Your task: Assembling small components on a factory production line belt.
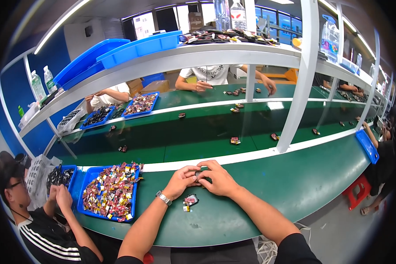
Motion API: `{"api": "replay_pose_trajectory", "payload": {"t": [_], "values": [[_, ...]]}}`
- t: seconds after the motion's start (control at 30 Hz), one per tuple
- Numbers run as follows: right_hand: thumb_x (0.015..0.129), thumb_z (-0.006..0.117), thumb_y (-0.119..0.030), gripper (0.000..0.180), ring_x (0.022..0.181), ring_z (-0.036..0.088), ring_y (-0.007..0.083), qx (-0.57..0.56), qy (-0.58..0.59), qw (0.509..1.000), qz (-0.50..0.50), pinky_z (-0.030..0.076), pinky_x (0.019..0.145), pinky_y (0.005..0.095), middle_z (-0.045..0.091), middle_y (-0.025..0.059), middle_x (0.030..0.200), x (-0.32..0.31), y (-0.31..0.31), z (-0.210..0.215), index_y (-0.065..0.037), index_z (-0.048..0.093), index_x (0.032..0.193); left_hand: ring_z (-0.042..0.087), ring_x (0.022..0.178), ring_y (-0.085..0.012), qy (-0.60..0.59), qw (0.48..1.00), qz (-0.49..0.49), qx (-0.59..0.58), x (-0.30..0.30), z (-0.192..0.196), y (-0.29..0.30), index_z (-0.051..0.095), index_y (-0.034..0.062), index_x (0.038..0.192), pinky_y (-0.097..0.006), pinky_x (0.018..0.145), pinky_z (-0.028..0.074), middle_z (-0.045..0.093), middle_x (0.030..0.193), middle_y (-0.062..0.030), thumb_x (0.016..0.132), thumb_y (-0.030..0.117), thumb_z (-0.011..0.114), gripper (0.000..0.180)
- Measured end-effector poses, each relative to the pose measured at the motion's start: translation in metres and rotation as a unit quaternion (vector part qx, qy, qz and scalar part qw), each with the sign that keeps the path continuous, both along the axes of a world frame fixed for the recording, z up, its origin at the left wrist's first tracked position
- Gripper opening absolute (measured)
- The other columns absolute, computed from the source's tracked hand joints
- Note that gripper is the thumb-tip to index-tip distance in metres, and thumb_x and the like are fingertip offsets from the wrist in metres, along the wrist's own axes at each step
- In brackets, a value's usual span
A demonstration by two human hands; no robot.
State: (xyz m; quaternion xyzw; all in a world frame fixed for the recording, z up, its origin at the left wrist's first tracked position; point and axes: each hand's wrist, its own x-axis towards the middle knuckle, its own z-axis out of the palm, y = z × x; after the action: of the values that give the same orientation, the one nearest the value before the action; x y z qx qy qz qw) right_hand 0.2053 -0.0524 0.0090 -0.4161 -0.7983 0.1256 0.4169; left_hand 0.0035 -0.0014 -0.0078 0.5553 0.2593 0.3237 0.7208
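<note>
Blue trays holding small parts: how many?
4: a large tray left of the left hand, a smaller tray farther left, and, past the green belt, a left far tray and a right far tray. Others may be hidden.

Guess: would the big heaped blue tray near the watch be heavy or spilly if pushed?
The blue tray is probably heavy to push, since so many little pieces fill it. Some would likely tumble out with a bump, because they're heaped high. It probably wouldn't roll, as it sits flat on the green table.

wide downward view, head height
</note>
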Motion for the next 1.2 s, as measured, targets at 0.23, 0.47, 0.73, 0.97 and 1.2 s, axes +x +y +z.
{"api": "replay_pose_trajectory", "payload": {"t": [0.23, 0.47, 0.73, 0.97, 1.2], "values": [[0.082, 0.070, -0.012, 0.008, 0.119, 0.052, 0.0275, 0.008, 0.024, 0.998, -0.061, 0.047, 0.096, 0.0385, 0.059, 0.0079, 0.123, -0.010, -0.001, -0.006, -0.007, 0.070, 0.089, 0.063, 0.109, -0.0207, -0.031, 1.000, 0.001, 0.005, 0.000, 0.001, 0.000, 0.049, 0.0008, 0.129, -0.037, 0.094, 0.054, 0.063, 0.119, -0.0121, 0.095, 0.002, 0.055, 0.035], [0.081, 0.069, -0.010, 0.010, 0.115, 0.054, 0.0282, 0.026, 0.053, 0.995, -0.075, 0.047, 0.096, 0.0379, 0.060, 0.0086, 0.120, -0.013, -0.001, -0.015, -0.005, 0.071, 0.089, 0.063, 0.108, -0.0195, -0.028, 0.999, 0.022, -0.011, 0.004, -0.003, 0.003, 0.050, 0.0019, 0.129, -0.037, 0.094, 0.053, 0.065, 0.116, -0.0107, 0.097, 0.008, 0.056, 0.032], [0.081, 0.071, -0.011, 0.012, 0.113, 0.055, 0.0265, -0.017, 0.125, 0.989, -0.073, 0.047, 0.096, 0.0369, 0.062, 0.0046, 0.116, -0.020, 0.001, -0.022, -0.008, 0.074, 0.093, 0.063, 0.109, -0.0192, -0.022, 0.999, 0.028, 0.000, -0.002, -0.005, 0.003, 0.051, 0.0016, 0.128, -0.034, 0.094, 0.053, 0.064, 0.119, -0.0114, 0.099, 0.006, 0.051, 0.029], [0.081, 0.071, -0.011, 0.012, 0.113, 0.055, 0.0263, -0.022, 0.127, 0.987, -0.098, 0.047, 0.095, 0.0373, 0.063, 0.0041, 0.116, -0.021, -0.001, -0.024, -0.009, 0.074, 0.092, 0.064, 0.108, -0.0207, -0.031, 0.999, 0.033, -0.012, 0.000, -0.004, 0.001, 0.052, 0.0021, 0.126, -0.036, 0.094, 0.054, 0.065, 0.117, -0.0122, 0.097, 0.006, 0.055, 0.029], [0.079, 0.072, -0.009, 0.013, 0.112, 0.056, 0.0269, 0.006, 0.119, 0.987, -0.104, 0.048, 0.094, 0.0378, 0.064, 0.0048, 0.115, -0.021, -0.002, -0.022, -0.009, 0.074, 0.091, 0.063, 0.109, -0.0192, -0.029, 0.999, 0.020, -0.011, -0.001, -0.004, 0.002, 0.052, 0.0025, 0.126, -0.035, 0.095, 0.053, 0.065, 0.118, -0.0105, 0.097, 0.007, 0.056, 0.029]]}}
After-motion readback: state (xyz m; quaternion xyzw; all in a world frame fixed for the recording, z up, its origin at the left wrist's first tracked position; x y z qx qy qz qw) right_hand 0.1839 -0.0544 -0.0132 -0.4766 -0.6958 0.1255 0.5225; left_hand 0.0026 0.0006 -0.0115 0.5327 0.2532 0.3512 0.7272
